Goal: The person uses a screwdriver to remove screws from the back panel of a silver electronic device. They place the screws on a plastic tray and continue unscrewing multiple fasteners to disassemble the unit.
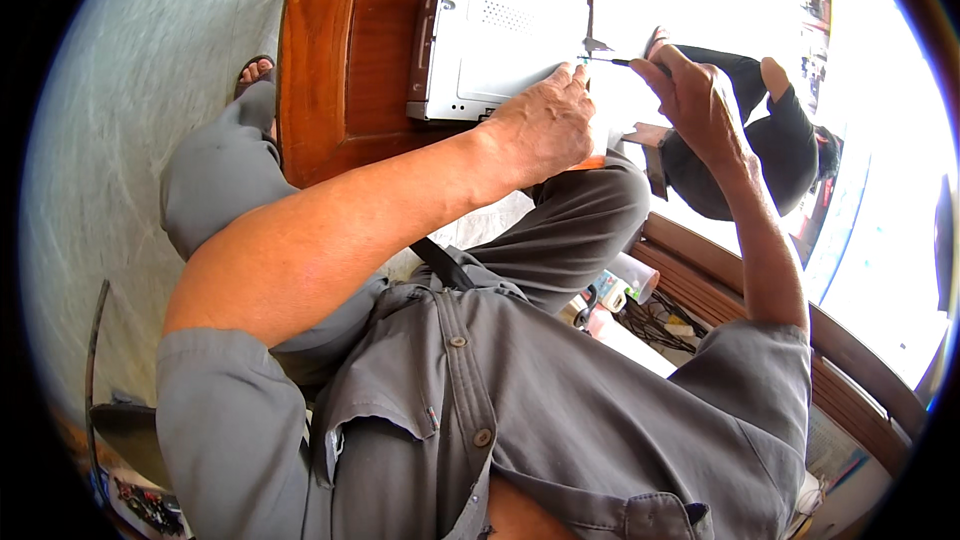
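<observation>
A silver metal electronics box with vent holes and a dark front face lies on the wooden table. My left hand reaches across its near right corner. The fingers are bent and drawn together at the box's right edge; what they pinch, if anything, is hidden. My right hand is raised to the right of the box, closed around a thin dark screwdriver-like tool. The tool's shaft points left, and its tip is close to my left fingertips. Glare washes out the box's right side.
The reddish-brown table ends at the left above a pale floor. Past the wooden sill at the right, a person in dark clothes sits in bright light. Cables and a clear plastic cup lie below beside my leg.
</observation>
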Available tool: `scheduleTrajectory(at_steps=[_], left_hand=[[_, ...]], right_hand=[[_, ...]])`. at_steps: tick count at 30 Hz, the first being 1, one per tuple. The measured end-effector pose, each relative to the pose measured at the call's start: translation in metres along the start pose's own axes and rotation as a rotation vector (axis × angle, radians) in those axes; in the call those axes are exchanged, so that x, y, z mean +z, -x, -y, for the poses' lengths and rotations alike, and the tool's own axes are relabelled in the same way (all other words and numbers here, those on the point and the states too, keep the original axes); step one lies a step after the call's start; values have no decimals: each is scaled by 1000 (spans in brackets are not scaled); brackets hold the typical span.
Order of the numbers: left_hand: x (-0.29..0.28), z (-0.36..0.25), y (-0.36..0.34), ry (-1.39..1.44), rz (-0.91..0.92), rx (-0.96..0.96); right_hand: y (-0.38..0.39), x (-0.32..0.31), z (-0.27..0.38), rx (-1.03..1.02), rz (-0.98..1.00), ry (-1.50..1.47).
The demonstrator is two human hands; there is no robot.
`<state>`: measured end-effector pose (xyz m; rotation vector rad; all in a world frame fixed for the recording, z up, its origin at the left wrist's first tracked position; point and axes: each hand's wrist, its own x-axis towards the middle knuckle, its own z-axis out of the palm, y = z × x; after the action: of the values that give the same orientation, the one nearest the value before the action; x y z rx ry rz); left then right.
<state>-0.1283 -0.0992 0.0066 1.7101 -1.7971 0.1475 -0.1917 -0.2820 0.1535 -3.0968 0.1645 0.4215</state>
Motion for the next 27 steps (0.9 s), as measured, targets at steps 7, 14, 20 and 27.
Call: scheduleTrajectory(at_steps=[7, 14, 20, 27], left_hand=[[4, -5, 4, -60, 6, -54], [0, -7, 2, -30, 25, -33], [-1, -3, 3, -116, -17, -14], [3, -1, 1, -101, -53, 5]], right_hand=[[-5, -3, 9, -148, -45, 10], [3, 23, 5, 19, 95, 17], [5, -10, 6, -24, -81, -88], [-3, -12, 10, -130, -105, -86]])
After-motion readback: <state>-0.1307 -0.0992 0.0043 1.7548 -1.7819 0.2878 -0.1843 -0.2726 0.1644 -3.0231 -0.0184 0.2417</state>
